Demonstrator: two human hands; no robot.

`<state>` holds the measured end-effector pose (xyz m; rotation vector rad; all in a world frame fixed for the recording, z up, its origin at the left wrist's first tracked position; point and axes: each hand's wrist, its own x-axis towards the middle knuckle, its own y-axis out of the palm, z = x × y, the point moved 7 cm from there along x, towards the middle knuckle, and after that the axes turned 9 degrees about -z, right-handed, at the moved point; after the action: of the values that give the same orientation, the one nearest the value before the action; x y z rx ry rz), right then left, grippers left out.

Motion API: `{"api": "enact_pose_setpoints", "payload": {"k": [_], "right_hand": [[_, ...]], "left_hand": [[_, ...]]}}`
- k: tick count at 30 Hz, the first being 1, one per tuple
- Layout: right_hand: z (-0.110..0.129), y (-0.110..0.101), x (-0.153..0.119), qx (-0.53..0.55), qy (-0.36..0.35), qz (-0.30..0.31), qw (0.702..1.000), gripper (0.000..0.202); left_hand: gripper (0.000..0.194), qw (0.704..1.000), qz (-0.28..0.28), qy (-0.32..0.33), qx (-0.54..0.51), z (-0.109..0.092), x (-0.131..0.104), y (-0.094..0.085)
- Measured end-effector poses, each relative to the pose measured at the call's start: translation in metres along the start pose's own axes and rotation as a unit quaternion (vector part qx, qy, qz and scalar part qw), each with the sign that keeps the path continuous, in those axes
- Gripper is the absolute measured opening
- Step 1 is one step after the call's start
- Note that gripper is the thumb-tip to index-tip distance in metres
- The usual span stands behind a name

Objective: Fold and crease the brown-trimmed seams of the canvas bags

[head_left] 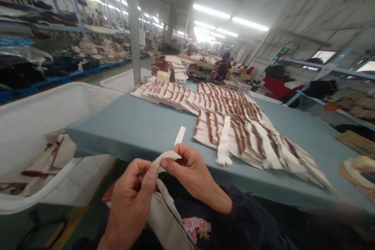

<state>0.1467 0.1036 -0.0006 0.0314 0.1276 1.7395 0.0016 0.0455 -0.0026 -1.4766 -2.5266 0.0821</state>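
Close to my body, my left hand (133, 199) pinches a white strip (165, 157) together with the end of a cream fabric piece (166, 215) that has brown edging. The fabric hangs down over my lap. My right hand (195, 172) grips the other end of the same strip between thumb and fingers, just right of my left hand. Another short white strip (180, 136) lies on the blue-green table (117, 125) behind my hands. Overlapping cream pieces with brown trim (187, 99) spread in rows over the table, with several white strips (225, 140) on top.
A white bin (73, 95) with cream and brown pieces stands at the left. A grey post (134, 27) rises behind the table. At the right edge lies a roll of pale tape (359, 172). Farther back a person (223, 68) sits among worktables; shelves of goods line both sides.
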Motion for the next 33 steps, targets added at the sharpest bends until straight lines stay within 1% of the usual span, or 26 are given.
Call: {"api": "enact_pose_setpoints", "payload": {"k": [3, 5, 7, 10, 13, 16, 20, 22, 24, 27, 29, 31, 33], "right_hand": [[-0.005, 0.003, -0.006, 0.046, 0.023, 0.008, 0.999, 0.057], [-0.007, 0.005, -0.009, 0.065, 0.034, 0.017, 0.997, 0.059], [-0.01, 0.005, -0.012, 0.064, 0.037, 0.027, 0.997, 0.06], [-0.014, 0.0, -0.015, 0.045, 0.024, 0.029, 0.998, 0.06], [-0.02, -0.007, -0.017, 0.039, 0.019, 0.031, 0.999, 0.063], [-0.028, -0.012, -0.02, 0.054, 0.041, 0.042, 0.997, 0.066], [-0.031, -0.016, -0.023, 0.037, 0.061, 0.057, 0.996, 0.06], [-0.03, -0.016, -0.024, 0.035, 0.059, 0.063, 0.996, 0.059], [-0.03, -0.015, -0.025, 0.044, 0.06, 0.064, 0.995, 0.058], [-0.031, -0.015, -0.023, 0.066, 0.069, 0.038, 0.995, 0.055], [-0.033, -0.015, -0.021, 0.084, 0.075, 0.011, 0.994, 0.054], [-0.035, -0.014, -0.02, 0.101, 0.081, -0.006, 0.992, 0.053], [-0.036, -0.01, -0.02, 0.113, 0.089, -0.006, 0.99, 0.055]], "left_hand": [[0.035, 1.0, 0.009, -0.005, -0.005, -0.001, 0.0, 0.002], [0.038, 0.999, 0.026, -0.022, -0.018, 0.0, -0.001, 0.007], [0.039, 0.998, 0.052, -0.034, -0.033, 0.0, -0.002, 0.013], [0.039, 0.994, 0.086, -0.048, -0.04, 0.001, -0.004, 0.02], [0.042, 0.991, 0.108, -0.067, -0.032, 0.009, -0.003, 0.023], [0.042, 0.99, 0.125, -0.065, -0.007, 0.017, -0.002, 0.022], [0.043, 0.987, 0.142, -0.076, -0.001, 0.026, -0.003, 0.02], [0.04, 0.987, 0.139, -0.083, -0.012, 0.026, -0.003, 0.02], [0.035, 0.99, 0.113, -0.086, -0.015, 0.024, -0.003, 0.016], [0.034, 0.995, 0.055, -0.082, 0.009, 0.02, -0.004, 0.007], [0.033, 0.996, 0.036, -0.075, 0.035, 0.021, -0.005, 0.001], [0.034, 0.997, 0.031, -0.05, 0.057, 0.024, -0.005, -0.003], [0.036, 0.997, 0.04, -0.006, 0.064, 0.025, -0.004, -0.004]]}}
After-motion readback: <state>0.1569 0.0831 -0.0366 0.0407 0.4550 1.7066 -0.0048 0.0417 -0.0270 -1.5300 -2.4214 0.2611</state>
